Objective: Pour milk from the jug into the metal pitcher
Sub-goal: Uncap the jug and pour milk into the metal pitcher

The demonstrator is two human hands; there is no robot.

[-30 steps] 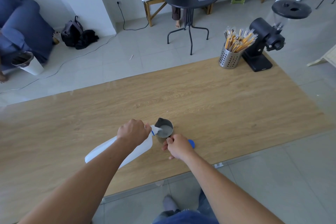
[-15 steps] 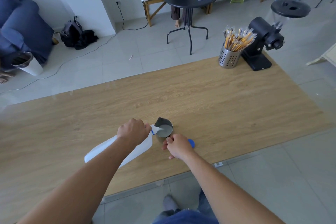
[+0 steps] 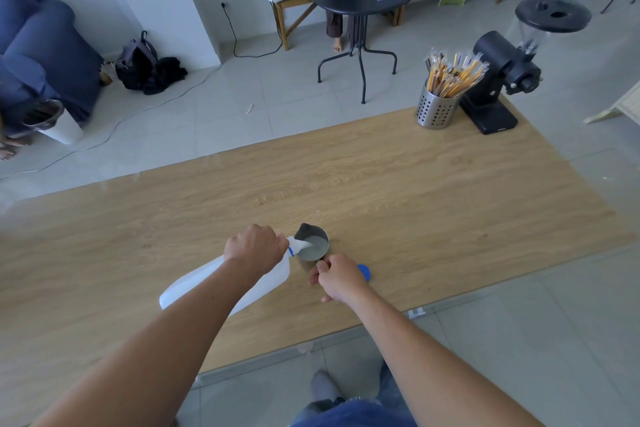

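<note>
Thin plastic jug [image 3: 270,279], likely light and squeezable, is being gripped near its neck by left hand [image 3: 254,248]; stiff metal pitcher [image 3: 312,246] handle is being pinched by right hand [image 3: 337,277].

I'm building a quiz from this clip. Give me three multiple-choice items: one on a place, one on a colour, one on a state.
1. Where does the metal pitcher stand?
A. on the wooden table
B. on the floor
C. on the round black table

2. What colour is the cap lying by the right hand?
A. red
B. blue
C. green

3. How is the milk jug held in the left hand?
A. upright
B. tilted, mouth at the pitcher
C. lying flat on the table

Key: 1 A, it sits on the wood near the front edge; 2 B, a blue disc shows beside the hand; 3 B, milk runs from its mouth into the pitcher.
</note>
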